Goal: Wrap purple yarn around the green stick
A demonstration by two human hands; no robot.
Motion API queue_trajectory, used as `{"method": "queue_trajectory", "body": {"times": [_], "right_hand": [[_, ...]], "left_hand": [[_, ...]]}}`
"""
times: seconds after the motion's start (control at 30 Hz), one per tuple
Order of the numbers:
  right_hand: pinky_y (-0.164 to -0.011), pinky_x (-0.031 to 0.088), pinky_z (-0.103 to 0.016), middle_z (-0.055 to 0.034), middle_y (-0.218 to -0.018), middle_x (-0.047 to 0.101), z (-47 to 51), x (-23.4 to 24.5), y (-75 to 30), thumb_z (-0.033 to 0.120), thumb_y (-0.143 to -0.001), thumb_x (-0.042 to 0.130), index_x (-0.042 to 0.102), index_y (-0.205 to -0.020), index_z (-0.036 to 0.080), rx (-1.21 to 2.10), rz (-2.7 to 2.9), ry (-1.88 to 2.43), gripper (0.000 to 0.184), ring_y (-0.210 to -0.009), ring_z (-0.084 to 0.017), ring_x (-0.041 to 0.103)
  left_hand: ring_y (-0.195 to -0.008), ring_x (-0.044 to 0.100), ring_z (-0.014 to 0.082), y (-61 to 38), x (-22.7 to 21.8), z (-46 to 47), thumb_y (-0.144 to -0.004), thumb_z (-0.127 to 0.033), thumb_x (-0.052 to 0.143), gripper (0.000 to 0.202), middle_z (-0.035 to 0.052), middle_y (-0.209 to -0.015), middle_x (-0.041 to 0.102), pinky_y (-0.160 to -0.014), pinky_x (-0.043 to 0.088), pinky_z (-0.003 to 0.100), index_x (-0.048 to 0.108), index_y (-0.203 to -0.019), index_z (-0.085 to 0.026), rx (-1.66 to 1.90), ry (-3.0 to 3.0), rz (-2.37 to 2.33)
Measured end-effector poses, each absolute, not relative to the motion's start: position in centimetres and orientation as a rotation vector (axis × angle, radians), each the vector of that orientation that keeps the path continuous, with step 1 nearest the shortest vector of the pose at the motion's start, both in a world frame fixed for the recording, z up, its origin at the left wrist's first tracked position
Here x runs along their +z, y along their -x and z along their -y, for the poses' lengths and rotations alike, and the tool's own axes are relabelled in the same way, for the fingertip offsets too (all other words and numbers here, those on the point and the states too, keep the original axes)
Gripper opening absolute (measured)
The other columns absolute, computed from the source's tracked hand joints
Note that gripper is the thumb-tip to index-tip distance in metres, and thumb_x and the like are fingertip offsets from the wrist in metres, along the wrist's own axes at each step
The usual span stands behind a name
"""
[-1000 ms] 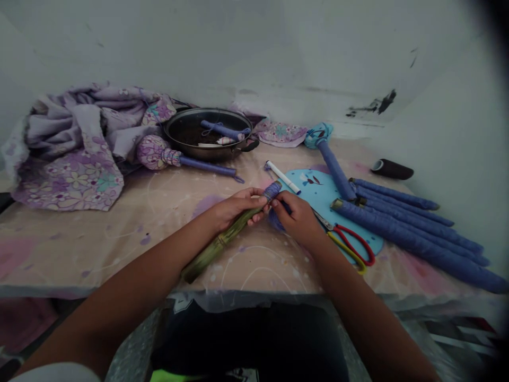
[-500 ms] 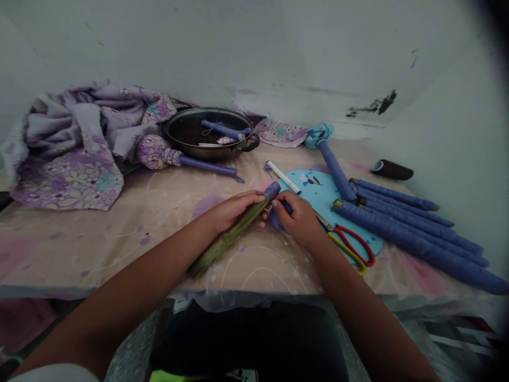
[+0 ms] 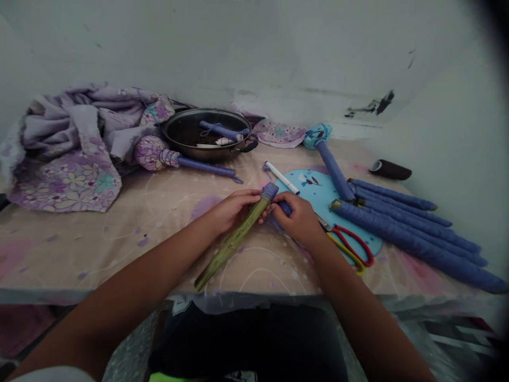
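Observation:
My left hand (image 3: 234, 211) grips a green bamboo-like stalk (image 3: 233, 246) whose upper end carries a tight purple-blue wrapping (image 3: 269, 191). My right hand (image 3: 298, 220) sits just beside that end, its fingers pinching a blue fabric strip (image 3: 285, 209) that runs to the wrapping. Below the hands, the stalk's lower end slants toward the table's front edge. Part of the strip is hidden behind my fingers. Close to my right hand lie a light-blue cut-out disc (image 3: 328, 193) and scissors with red and yellow handles (image 3: 350, 246).
A white marker (image 3: 281, 178) lies by the disc. Several blue-wrapped sticks (image 3: 409, 233) fan out at right, and a dark spool (image 3: 389, 170) stands behind them. At the back are a dark pan (image 3: 207, 132) holding wrapped pieces, a floral stuffed bundle on a stick (image 3: 153, 154) and crumpled floral cloth (image 3: 63, 175).
The stalk has turned in my hands, its lower end swinging rightward and toward me. My right hand stays at the wrapped end.

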State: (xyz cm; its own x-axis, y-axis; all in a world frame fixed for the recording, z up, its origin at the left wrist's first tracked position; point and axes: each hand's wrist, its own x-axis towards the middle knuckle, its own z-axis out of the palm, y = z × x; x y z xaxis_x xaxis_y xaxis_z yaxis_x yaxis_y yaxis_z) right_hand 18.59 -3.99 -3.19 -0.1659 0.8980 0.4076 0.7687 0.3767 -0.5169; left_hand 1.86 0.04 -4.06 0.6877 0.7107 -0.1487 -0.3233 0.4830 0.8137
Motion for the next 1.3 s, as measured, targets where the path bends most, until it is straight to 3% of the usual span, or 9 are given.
{"method": "queue_trajectory", "body": {"times": [0.2,0.37,0.53,0.67,0.9,1.07,1.2,1.3], "right_hand": [[-0.074,0.042,-0.033,-0.0071,-0.082,0.064,4.0,-3.2,-18.6,0.025,-0.076,0.047,0.057,-0.085,0.017,0.136,2.012,1.405,0.016,-0.078,-0.021,0.058],[-0.078,0.043,-0.036,-0.0091,-0.09,0.063,3.9,-3.4,-18.8,0.032,-0.075,0.051,0.056,-0.093,0.016,0.075,2.062,1.349,0.025,-0.085,-0.023,0.057],[-0.086,0.041,-0.038,-0.0103,-0.103,0.06,4.1,-3.2,-18.9,0.026,-0.07,0.053,0.051,-0.105,0.017,0.227,2.047,1.345,0.036,-0.096,-0.024,0.055],[-0.09,0.04,-0.038,-0.0115,-0.116,0.053,4.4,-3.0,-18.8,0.026,-0.07,0.054,0.04,-0.12,0.017,0.436,2.015,1.358,0.054,-0.105,-0.023,0.051],[-0.082,0.043,-0.036,-0.0087,-0.097,0.062,4.2,-3.3,-18.4,0.034,-0.079,0.045,0.055,-0.101,0.017,0.403,2.022,1.409,0.029,-0.091,-0.022,0.056],[-0.077,0.044,-0.035,-0.0069,-0.091,0.063,4.3,-3.1,-18.5,0.029,-0.073,0.052,0.057,-0.094,0.019,0.317,1.972,1.386,0.024,-0.085,-0.021,0.057],[-0.077,0.044,-0.034,-0.0072,-0.09,0.063,4.5,-3.0,-18.5,0.028,-0.069,0.055,0.056,-0.093,0.018,0.306,2.025,1.316,0.026,-0.086,-0.021,0.057],[-0.079,0.044,-0.036,-0.0083,-0.096,0.061,4.6,-3.1,-18.4,0.031,-0.069,0.057,0.054,-0.099,0.018,0.348,2.04,1.322,0.033,-0.09,-0.023,0.057]], "left_hand": [[-0.057,0.057,0.0109,-1.7,-3.1,-0.1,-0.075,-0.014,0.044,0.022,0.0061,-0.074,0.061,-0.047,0.047,0.02,0.054,-0.095,-0.01,0.61,-0.871,-0.541],[-0.045,0.047,0.0049,-1.4,-2.7,-0.4,-0.076,-0.014,0.04,0.021,0.0026,-0.069,0.056,-0.032,0.032,0.011,0.052,-0.094,-0.011,0.562,-0.829,-0.542],[-0.041,0.042,0.0047,-0.9,-2.7,-0.8,-0.082,-0.019,0.032,0.02,0.0012,-0.057,0.049,-0.031,0.03,0.011,0.05,-0.082,-0.01,0.521,-0.76,-0.48],[-0.034,0.035,0.0043,-0.7,-1.9,-0.6,-0.086,-0.023,0.027,0.027,-0.0014,-0.048,0.042,-0.029,0.026,0.012,0.049,-0.075,-0.011,0.463,-0.751,-0.458],[-0.027,0.025,0.0002,-0.6,-1.6,-0.1,-0.086,-0.041,0.035,0.037,-0.0047,-0.043,0.04,-0.027,0.02,0.011,0.05,-0.07,-0.012,0.538,-0.879,-0.438],[-0.027,0.029,0.0014,-0.7,-2.0,0.0,-0.077,-0.034,0.053,0.025,-0.0055,-0.037,0.04,-0.028,0.022,0.012,0.055,-0.071,-0.01,0.51,-1.031,-0.435],[-0.049,0.054,0.0092,-1.1,-2.0,0.3,-0.076,-0.03,0.05,0.02,0.0042,-0.065,0.06,-0.037,0.036,0.015,0.053,-0.082,-0.011,0.603,-0.959,-0.47],[-0.055,0.054,0.0107,-1.3,-2.1,0.3,-0.08,-0.032,0.041,0.025,0.0049,-0.069,0.058,-0.041,0.04,0.018,0.054,-0.087,-0.011,0.637,-0.841,-0.517]]}}
